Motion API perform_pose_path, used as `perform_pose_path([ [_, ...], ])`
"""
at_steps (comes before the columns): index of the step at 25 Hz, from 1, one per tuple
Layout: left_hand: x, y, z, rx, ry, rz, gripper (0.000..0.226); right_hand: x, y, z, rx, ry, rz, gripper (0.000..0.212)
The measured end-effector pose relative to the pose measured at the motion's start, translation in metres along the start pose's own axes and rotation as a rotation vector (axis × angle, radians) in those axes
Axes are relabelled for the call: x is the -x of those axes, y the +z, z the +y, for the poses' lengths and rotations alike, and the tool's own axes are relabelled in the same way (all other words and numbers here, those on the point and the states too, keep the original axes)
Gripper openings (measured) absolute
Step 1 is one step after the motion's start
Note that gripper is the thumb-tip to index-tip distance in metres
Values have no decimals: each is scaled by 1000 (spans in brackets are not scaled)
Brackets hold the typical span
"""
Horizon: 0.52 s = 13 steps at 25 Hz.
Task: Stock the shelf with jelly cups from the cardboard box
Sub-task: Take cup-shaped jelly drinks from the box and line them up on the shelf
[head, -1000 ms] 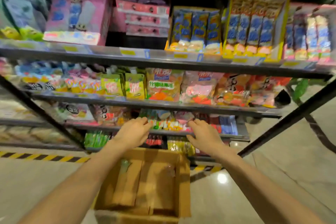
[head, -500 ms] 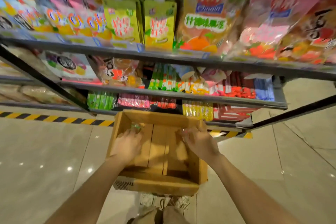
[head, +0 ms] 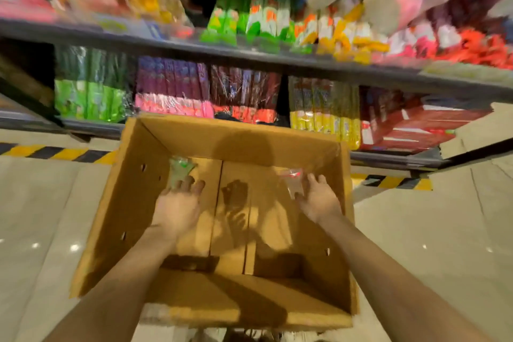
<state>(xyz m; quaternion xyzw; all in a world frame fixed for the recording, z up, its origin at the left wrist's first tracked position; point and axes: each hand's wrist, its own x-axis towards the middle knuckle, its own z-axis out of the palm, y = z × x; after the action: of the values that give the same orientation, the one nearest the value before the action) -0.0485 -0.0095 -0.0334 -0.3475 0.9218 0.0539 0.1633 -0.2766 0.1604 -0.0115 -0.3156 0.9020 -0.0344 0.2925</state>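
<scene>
shelf [head: 277, 60] runs across the top of the view, packed with blurred bright packets on two tiers, floor-level tier just behind the box. cardboard box [head: 133, 203] sits open on the tiled floor right in front of the shelf, nearly empty, bare flaps showing on its bottom.

both hands are down inside the box. left hand [head: 177, 207] has fingers stretched forward and a bit spread, fingertips touching or just at the green jelly cup [head: 180, 171] near the far left of the box bottom; no closed hold visible. right hand [head: 319, 200] also has fingers extended, lying just beside the red jelly cup [head: 293, 182] at the far right, thumb side at the wrapper; cannot tell if it pinches it yet, looks like not.

handling guess: cups look small, clear plastic, glossy wrap, so light, likely a bit squashy and slippery. a flat push would probably just skid them on the cardboard. better to take each round its body between thumb and fingers, gentle squeeze, not by the thin film edge, which could tear or slip. one per hand seems easy by weight. motion blur hides the cups' exact shape and which way up they lie.
</scene>
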Motion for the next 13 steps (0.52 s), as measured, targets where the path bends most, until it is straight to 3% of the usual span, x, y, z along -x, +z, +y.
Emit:
perform_pose_path([
  [3, -45, 66, -8, 7, -27, 5, 53, -48, 59, 15, -7, 56, 2, 63],
  [5, -69, 91, -15, 76, -25, 112, 50, -73, 88, 23, -21, 68, 31, 64],
  [9, -101, 129, -38, 3, -61, 191, 47, -106, 131, 31, -84, 78, 229, 63],
  [13, -122, 150, -56, 6, -197, 175, 62, -133, 150, 32, -216, 199, 173, 74],
])
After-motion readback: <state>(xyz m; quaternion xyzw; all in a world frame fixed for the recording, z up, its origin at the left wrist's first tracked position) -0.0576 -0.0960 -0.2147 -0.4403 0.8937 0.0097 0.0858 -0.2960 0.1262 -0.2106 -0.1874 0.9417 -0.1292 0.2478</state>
